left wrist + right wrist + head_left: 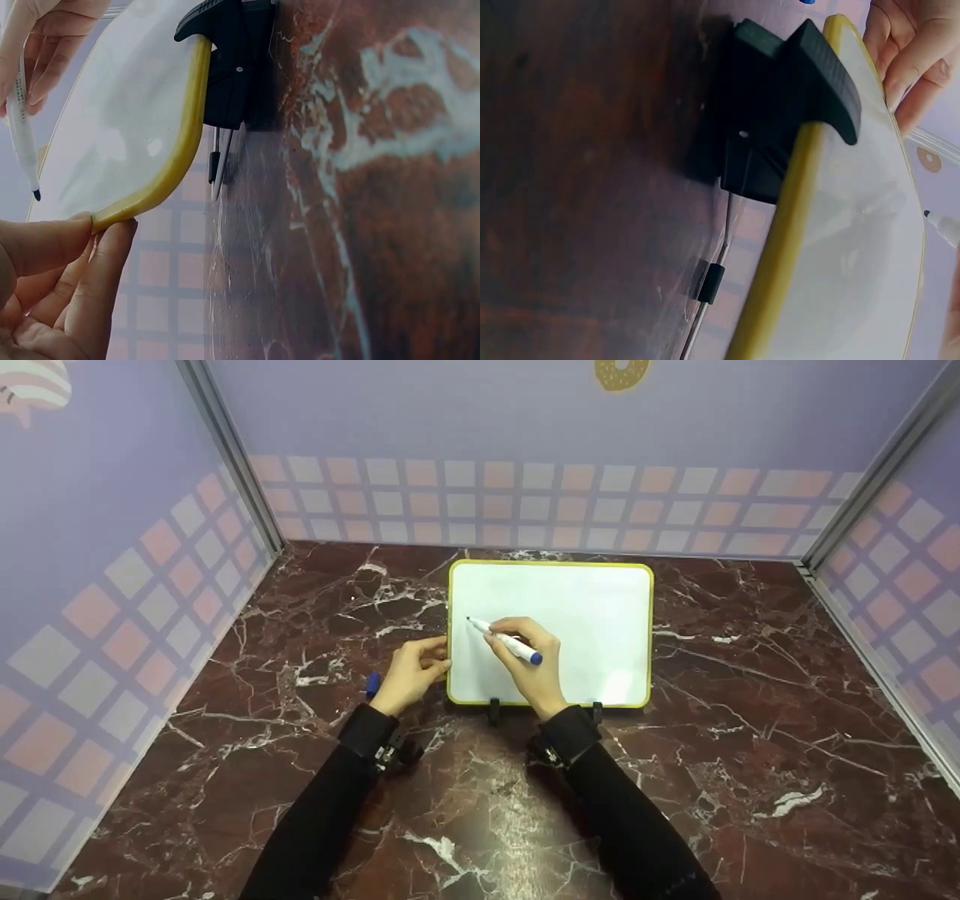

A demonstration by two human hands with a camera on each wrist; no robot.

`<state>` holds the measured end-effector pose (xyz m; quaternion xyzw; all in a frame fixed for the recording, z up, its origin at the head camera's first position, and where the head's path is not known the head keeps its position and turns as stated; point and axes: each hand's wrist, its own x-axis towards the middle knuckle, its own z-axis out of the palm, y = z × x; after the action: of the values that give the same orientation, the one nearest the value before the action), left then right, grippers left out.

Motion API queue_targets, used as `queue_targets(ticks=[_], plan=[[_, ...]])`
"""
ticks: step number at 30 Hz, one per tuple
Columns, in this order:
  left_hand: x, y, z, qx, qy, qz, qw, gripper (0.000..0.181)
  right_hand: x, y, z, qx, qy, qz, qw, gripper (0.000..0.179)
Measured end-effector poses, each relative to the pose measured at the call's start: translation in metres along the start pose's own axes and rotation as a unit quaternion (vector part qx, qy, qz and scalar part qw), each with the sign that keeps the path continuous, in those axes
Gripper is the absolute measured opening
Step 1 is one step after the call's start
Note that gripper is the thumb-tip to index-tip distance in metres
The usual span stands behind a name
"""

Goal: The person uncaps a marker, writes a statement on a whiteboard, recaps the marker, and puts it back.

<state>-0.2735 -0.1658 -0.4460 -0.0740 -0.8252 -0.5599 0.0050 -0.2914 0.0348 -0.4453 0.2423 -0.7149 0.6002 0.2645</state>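
Observation:
A whiteboard [592,615] with a yellow frame stands tilted on a black stand [761,120]. At its left edge, my left hand [409,673] pinches the frame between thumb and fingers, as the left wrist view shows [64,277]. My right hand [536,671] is in front of the board and holds a white marker [516,646] with a blue end. The marker is uncapped, and its dark tip points at the board's left part; whether it touches the surface I cannot tell. Beside my left hand, a blue marker cap [373,684] is on the table.
The table [750,780] has a dark red marbled top with white veins. Two black stand hooks [493,711] grip the board's lower edge. Purple panels with pink and white squares [525,499] enclose the back and both sides.

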Motion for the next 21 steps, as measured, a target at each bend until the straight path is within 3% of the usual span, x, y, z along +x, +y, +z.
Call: queue_targets(ticks=[11,16,21], plan=[[0.001,-0.002,0.0,0.002,0.002,0.004,1.0,0.046,0.001,-0.034,-0.004,-0.02,0.002,-0.022,0.9996,0.008],[0.001,-0.003,0.0,0.006,0.004,0.004,1.0,0.046,0.0,-0.023,-0.005,-0.033,-0.009,-0.021,0.9992,0.002],[0.0,-0.002,0.0,0.016,0.007,0.002,0.9998,0.046,0.0,-0.009,-0.006,-0.035,-0.038,-0.002,0.9987,0.009]])
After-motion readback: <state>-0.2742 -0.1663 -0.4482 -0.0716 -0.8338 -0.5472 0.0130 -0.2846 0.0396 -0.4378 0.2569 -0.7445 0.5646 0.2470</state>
